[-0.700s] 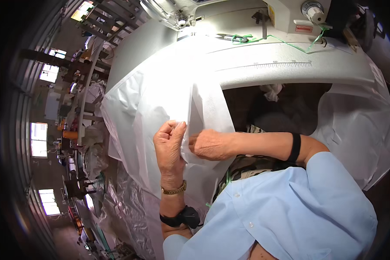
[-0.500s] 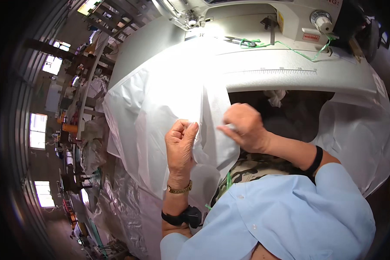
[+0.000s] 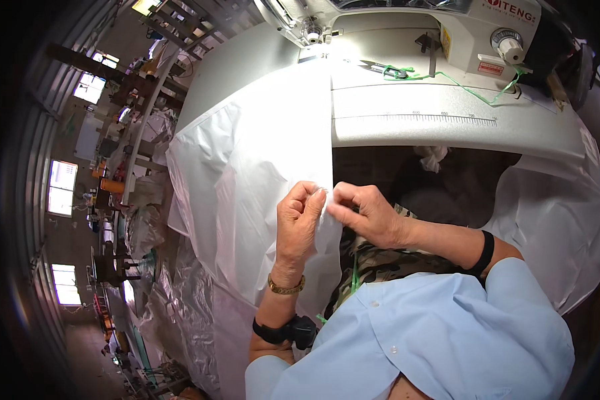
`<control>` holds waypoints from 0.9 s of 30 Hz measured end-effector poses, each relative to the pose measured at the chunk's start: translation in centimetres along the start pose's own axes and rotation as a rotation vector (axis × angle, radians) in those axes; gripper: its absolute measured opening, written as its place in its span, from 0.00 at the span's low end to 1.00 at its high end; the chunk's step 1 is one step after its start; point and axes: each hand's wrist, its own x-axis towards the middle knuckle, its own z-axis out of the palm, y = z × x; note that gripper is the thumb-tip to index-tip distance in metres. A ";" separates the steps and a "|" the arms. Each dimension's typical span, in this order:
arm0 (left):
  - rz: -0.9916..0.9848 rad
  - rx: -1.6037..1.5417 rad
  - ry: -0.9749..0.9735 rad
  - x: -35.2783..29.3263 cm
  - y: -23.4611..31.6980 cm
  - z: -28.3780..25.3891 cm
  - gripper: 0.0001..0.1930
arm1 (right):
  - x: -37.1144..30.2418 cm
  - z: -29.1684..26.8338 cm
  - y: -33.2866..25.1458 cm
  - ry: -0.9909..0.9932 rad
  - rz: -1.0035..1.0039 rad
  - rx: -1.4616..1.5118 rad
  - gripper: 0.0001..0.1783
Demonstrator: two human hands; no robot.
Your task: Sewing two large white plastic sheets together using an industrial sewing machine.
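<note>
White plastic-like sheeting (image 3: 247, 153) runs from under the sewing machine's needle area down toward my lap. My left hand (image 3: 300, 217) pinches its right edge between thumb and curled fingers. Close beside it, my right hand (image 3: 367, 215) is closed too, thumb against forefinger, at the same edge of the sheet. Whatever the right fingertips hold is too small to make out. Behind both hands stands the white sewing machine (image 3: 473, 30), its lamp shining brightly on the sheet near the needle (image 3: 312, 33).
Dark-handled thread snips (image 3: 387, 69) and a green cord (image 3: 470, 93) lie on the machine bed (image 3: 407, 127), which carries a printed ruler. More white sheeting (image 3: 547, 220) hangs at the right. Cluttered shelving and clear plastic (image 3: 197, 313) are at the left.
My right hand has moved left and down, closing up to my left hand. The left hand has shifted right in view. The folded strip along the sheet's edge now lies straighter.
</note>
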 end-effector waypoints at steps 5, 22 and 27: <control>0.117 0.289 -0.034 0.4 0.2 -0.8 0.06 | 0.0 0.9 -0.7 -0.058 -0.167 -0.173 0.09; 0.053 0.630 -0.027 0.7 5.0 -2.2 0.11 | 4.5 0.3 4.3 0.223 0.287 -0.237 0.14; 0.209 0.945 -0.273 3.5 12.1 -2.9 0.11 | 13.3 6.5 4.7 -0.313 -0.438 0.006 0.16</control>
